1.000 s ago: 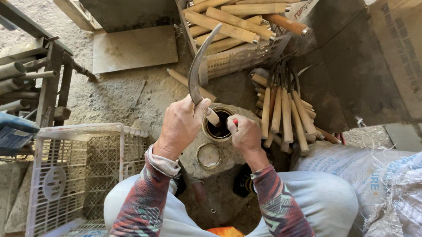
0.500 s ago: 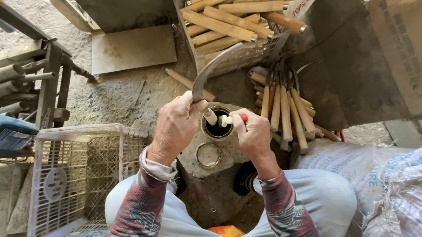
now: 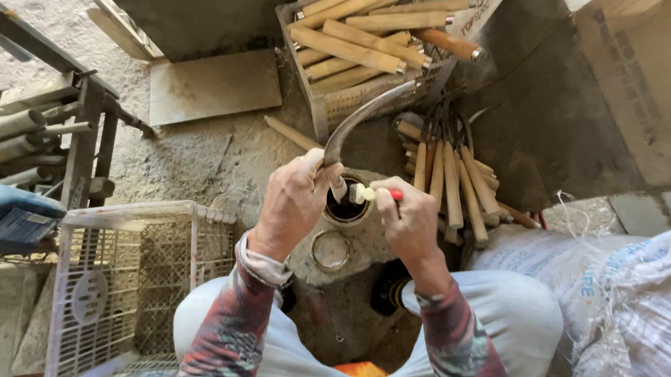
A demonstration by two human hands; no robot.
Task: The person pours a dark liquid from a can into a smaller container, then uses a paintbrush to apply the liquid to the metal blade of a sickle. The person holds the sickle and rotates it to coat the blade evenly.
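We see a dusty concrete floor (image 3: 199, 158) in daylight, a white plastic crate (image 3: 116, 276) lower left, a metal rack (image 3: 86, 129) at left, white sacks (image 3: 620, 303) lower right.

This is a small tool-making workshop on rough concrete ground. Beyond the hands stands a crate of wooden handles (image 3: 366, 37), with finished sickles (image 3: 451, 179) piled just right of them.
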